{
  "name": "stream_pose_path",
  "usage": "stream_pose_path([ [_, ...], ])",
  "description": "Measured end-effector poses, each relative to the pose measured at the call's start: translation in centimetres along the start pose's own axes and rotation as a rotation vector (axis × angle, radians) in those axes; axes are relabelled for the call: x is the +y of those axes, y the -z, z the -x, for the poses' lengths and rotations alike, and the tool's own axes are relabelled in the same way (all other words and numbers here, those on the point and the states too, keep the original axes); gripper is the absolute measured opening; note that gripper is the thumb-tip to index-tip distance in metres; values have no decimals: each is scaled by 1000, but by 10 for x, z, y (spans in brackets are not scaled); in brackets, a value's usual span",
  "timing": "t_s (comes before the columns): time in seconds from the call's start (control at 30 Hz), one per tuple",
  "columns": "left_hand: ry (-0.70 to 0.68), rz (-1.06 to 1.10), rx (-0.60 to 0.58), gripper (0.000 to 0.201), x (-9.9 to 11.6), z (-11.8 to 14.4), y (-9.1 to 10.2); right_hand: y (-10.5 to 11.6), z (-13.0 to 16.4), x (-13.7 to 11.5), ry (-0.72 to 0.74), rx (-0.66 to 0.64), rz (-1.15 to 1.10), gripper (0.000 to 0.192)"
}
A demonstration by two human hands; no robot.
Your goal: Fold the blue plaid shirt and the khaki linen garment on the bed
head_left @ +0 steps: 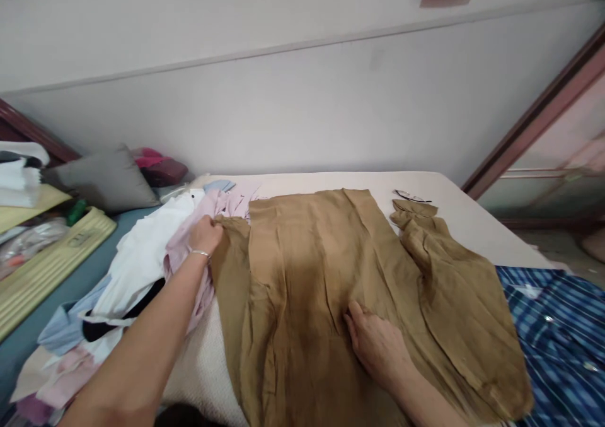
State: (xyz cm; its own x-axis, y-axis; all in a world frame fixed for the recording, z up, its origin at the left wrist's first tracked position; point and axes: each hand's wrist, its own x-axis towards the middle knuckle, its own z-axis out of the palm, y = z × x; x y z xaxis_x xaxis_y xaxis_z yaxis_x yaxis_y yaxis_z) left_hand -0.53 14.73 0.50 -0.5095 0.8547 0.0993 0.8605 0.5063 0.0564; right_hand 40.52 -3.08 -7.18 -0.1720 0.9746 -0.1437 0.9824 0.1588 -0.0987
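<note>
A brown long-sleeved shirt (307, 269) lies spread over the padded surface, creased down its middle, its straight edge towards the wall. At the far left, my left hand (207, 234) is closed on the end of one sleeve, with a thin bracelet at the wrist. My right hand (375, 342) rests on the shirt's body, right of the middle, with fingers curled and pinching the cloth. The other sleeve (454, 275) lies bent out to the right, its cuff (416, 208) pointing to the wall.
White, pink and light-blue clothes (142, 244) are heaped at the left. A blue plaid shirt (562, 326) lies at the right edge. Glasses (411, 196) sit near the far right corner of the cream surface (454, 200). A grey cushion (106, 178) leans against the wall.
</note>
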Motion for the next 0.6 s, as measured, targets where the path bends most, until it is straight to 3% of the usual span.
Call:
stream_pose_path([
  [0.17,5,-209,165,32,-63,19,44,4,2,1,8,17,8,22],
  [0.27,-85,-258,224,31,-67,28,49,6,4,0,13,47,20,20],
  [0.33,-153,-176,208,34,-43,26,40,6,11,-7,61,130,23,17],
  [0.43,-185,63,17,32,17,11,9,-3,29,-30,303,370,-49,16],
  [0.53,-155,152,-79,33,75,-11,-31,-28,46,-58,595,542,-119,10],
  [0.6,-125,194,-104,38,99,-23,-52,-48,51,-71,650,596,-95,9],
])
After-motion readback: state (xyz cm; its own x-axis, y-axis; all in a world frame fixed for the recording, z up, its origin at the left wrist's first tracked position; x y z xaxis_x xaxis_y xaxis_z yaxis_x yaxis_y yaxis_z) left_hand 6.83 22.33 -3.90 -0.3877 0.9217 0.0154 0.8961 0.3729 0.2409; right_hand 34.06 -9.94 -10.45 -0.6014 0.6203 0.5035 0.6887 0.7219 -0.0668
